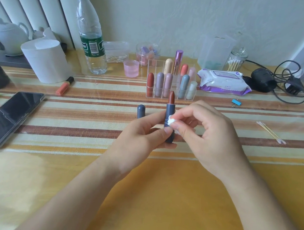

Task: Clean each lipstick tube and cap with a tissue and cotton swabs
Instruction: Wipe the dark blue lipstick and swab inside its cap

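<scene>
Head view shows the lipstick tube [170, 116] just in front of the clear rack [176, 83], held above the table, with its brown bullet [171, 97] turned out and pointing up. Its long axis is close to vertical. The left hand [141, 138] grips the lower half of the tube, fingers curled round it from the left side. The right hand [210, 135] pinches a small folded tissue [171, 120] between thumb and fingertips and presses it on the right side of the barrel, just under the collar. So the tube lies to the left of the wiping hand, and I judge the wipe must run along the barrel – up or down – while the left hand turns it. The cap [140, 111] stands in front of the rack, a little left of the tube, not touched. Two cotton swabs [271, 132] lie well to the right of the rack.
</scene>
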